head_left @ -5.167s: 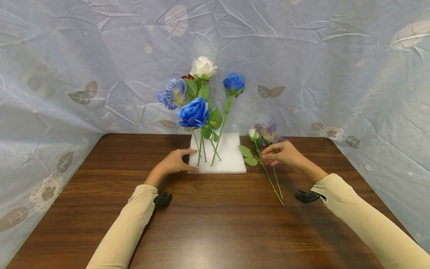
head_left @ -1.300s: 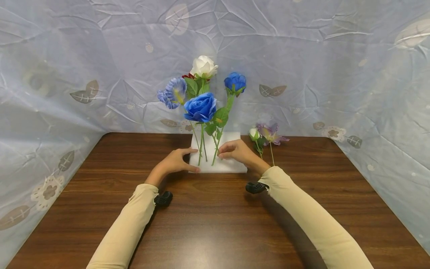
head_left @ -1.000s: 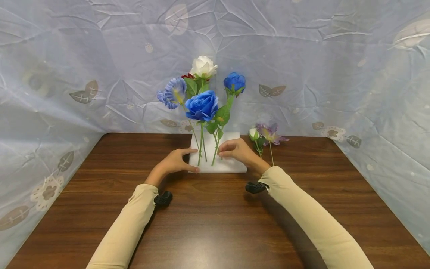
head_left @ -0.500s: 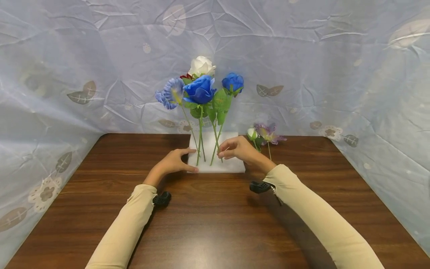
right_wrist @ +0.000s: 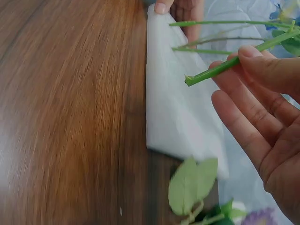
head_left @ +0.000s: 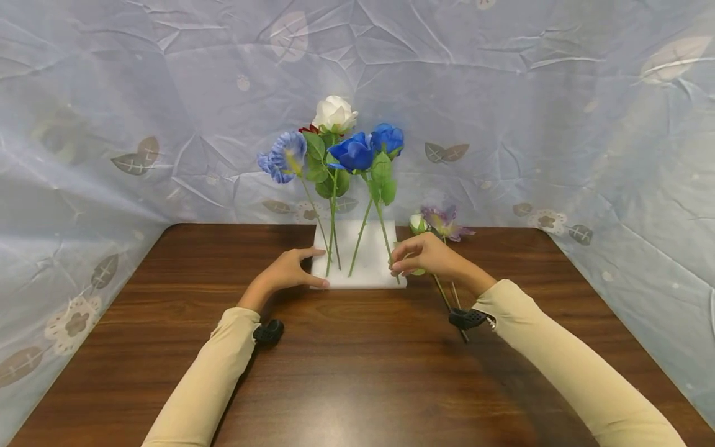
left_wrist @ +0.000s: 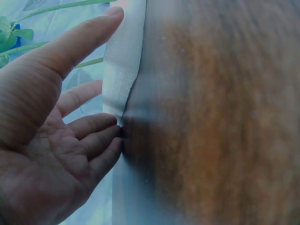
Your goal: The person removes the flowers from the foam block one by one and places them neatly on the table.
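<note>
A white foam block [head_left: 357,264] lies on the wooden table [head_left: 357,372] with several artificial flowers standing in it: a white rose [head_left: 335,113], a lilac-blue bloom [head_left: 282,156] and a small blue rose [head_left: 389,138]. My left hand [head_left: 314,268] rests open against the block's left side, fingers [left_wrist: 101,126] touching its edge. My right hand [head_left: 396,264] pinches the stem [right_wrist: 211,71] of a large blue rose [head_left: 353,153]. It holds the rose upright over the block's front right corner. The cut stem end hangs free just above the foam [right_wrist: 173,108].
A white bud [head_left: 418,223] and a purple flower [head_left: 444,220] lie on the table right of the block, their stems running toward me under my right wrist. A crinkled blue leaf-print sheet [head_left: 558,124] walls in the back and both sides.
My right hand took the large blue rose's stem, lifted the rose out of the foam's middle and carried it right. The left hand has stayed against the block.
</note>
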A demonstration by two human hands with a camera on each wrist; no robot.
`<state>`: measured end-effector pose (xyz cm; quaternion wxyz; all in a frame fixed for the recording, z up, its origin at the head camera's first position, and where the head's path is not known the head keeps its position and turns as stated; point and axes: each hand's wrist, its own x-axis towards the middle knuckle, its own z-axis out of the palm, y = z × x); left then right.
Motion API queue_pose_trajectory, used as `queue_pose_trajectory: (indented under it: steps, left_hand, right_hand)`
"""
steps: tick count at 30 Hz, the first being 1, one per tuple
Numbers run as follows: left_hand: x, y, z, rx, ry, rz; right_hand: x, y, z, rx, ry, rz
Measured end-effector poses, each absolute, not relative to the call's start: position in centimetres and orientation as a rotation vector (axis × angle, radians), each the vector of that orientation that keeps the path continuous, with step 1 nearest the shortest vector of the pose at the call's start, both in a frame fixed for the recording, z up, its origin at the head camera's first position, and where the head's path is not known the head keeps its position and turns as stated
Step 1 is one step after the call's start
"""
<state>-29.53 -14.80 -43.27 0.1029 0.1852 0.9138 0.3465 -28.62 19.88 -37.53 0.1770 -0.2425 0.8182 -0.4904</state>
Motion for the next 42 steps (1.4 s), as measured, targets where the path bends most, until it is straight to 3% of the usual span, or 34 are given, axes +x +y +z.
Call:
queue_pose_trajectory:
  steps: [11, 22, 42]
  left_hand:
    - [-29.7, -14.8, -43.3, 0.554, 2.702, 1.017]
    - [-29.6, -14.9, -43.3, 0.538, 2.692, 1.029]
    - [-29.5, -14.8, -43.4, 0.528, 2.682, 1.038]
  right_hand:
    - [-27.8, 26.2, -37.1, -0.655, 2.4, -1.302]
    - [-26.0, 31.3, -37.3, -0.46, 2.321, -1.394]
    - [-24.2, 29.9, -39.2, -0.416, 2.193, -1.502]
